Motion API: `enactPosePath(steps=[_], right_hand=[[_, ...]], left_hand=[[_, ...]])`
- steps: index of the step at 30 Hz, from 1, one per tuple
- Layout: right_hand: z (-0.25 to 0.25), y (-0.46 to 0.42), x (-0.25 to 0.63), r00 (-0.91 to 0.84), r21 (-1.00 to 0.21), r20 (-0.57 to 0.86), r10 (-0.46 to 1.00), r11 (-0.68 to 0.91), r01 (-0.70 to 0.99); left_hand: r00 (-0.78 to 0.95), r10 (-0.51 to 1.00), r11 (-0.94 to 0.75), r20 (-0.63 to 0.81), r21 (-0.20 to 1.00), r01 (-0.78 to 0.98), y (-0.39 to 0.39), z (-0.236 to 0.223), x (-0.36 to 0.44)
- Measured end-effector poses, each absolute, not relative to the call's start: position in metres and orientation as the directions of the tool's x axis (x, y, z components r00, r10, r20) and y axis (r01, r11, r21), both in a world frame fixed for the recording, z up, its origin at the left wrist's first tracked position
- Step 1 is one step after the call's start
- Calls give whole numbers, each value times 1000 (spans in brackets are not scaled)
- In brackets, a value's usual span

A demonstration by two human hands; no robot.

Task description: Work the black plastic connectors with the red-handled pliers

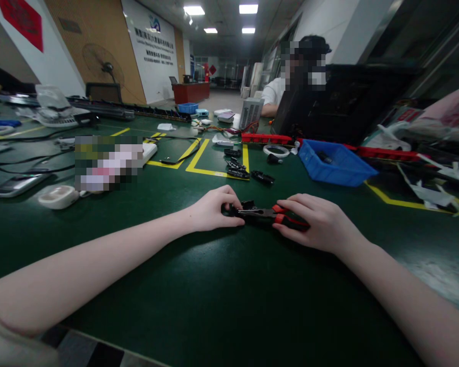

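Observation:
Over the green table, my right hand [321,221] is closed around the red and black handles of a pair of pliers [265,213], which lies nearly level and points left. My left hand [218,209] pinches a small black part [248,205] between thumb and fingers. The pliers' jaws reach to that part; whether they grip it I cannot tell. Its exact kind is not clear, as my fingers cover much of it. Beyond my hands lie several similar black parts [237,168], and one more black piece [263,177] sits just right of them.
A blue tray [338,171] with dark pieces inside stands at right. Behind it rises a large black case [340,102], near a seated person [273,94]. At left are a phone [21,184], a white case [58,197] and a black cable [179,162]. Yellow tape [197,155] marks the green table [229,295].

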State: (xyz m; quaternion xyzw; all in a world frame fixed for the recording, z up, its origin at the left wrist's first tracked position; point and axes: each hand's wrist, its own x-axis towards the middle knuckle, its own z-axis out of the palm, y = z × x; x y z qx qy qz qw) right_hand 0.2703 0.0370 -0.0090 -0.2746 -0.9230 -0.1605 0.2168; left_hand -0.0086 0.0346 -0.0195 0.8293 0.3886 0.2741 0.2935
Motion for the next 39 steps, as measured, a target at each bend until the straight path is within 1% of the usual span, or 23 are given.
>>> enactPosePath(steps=[7,11,23,28,30,35,39], right_hand=[[-6,39,271,-747,93,376,548,780,619],[-4,40,272,-743,63,335,579,773,631],[-4,37,270,-708,1,330,624,750,661],[-5,38,271,-697,-29,314,645,740,672],[-5,38,272,-696,-36,301,652,737,675],[-3,38,271,-698,-41,286,656,736,675],[-4,39,271,-700,-18,287,654,735,678]], left_hand=[[555,803,-523,217,703,482,35,-19,-10],[579,784,-538,223,709,456,36,-19,-11],[578,770,-583,271,669,462,38,-23,-13],[577,754,-636,314,569,521,35,-24,-11],[589,741,-653,323,550,521,34,-23,-11],[585,738,-653,335,571,497,34,-24,-11],[583,739,-650,337,585,485,34,-24,-11]])
